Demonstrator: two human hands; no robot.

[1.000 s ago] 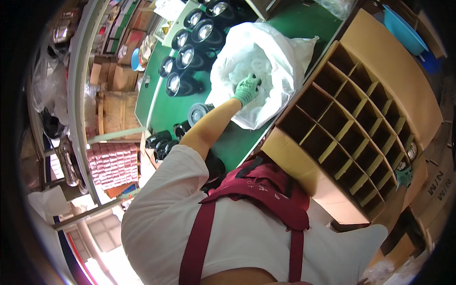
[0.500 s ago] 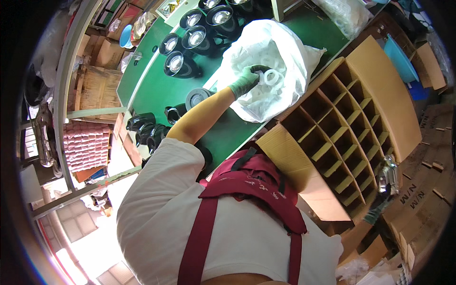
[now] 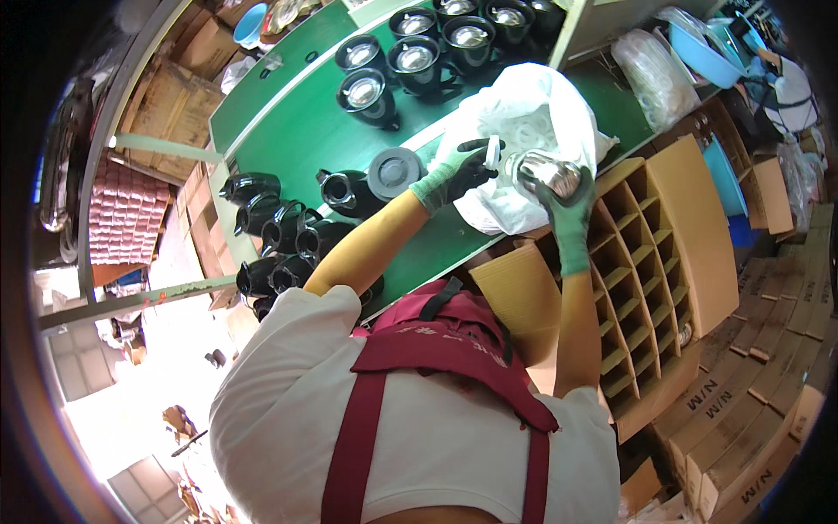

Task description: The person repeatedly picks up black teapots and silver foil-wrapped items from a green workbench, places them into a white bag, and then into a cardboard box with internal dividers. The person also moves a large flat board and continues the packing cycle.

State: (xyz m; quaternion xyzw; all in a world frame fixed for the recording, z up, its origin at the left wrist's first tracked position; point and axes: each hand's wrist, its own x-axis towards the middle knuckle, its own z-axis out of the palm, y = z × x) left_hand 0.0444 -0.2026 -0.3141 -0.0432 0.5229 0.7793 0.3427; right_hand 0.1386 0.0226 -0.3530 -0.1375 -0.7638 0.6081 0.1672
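In its dark-palmed glove, my left hand [image 3: 456, 179] pinches a white plastic ring [image 3: 494, 154] that is turned edge-on. My right hand [image 3: 567, 210], gloved in grey-green, is wrapped round a shiny silvered flask liner [image 3: 548, 171]. Its round mouth faces the ring, with a small gap between them. Both hands are over a white plastic bag [image 3: 563, 100] filled with translucent white rings [image 3: 534, 131]. Left of my left hand are a round dark grey lid-like disc [image 3: 394, 173] and a black jug [image 3: 345, 192].
Several black jugs [image 3: 419, 65] with silvery liners in them stand at the far side of the green table [image 3: 288, 144]. More black jugs [image 3: 279, 229] lie at its left. A divided cardboard carton [image 3: 698, 236] is at my right, beside stacked flat cartons [image 3: 724, 384].
My left hand has come out of the bag with a ring. My right hand has brought the flask liner from beside the carton to the bag. The view has shifted.
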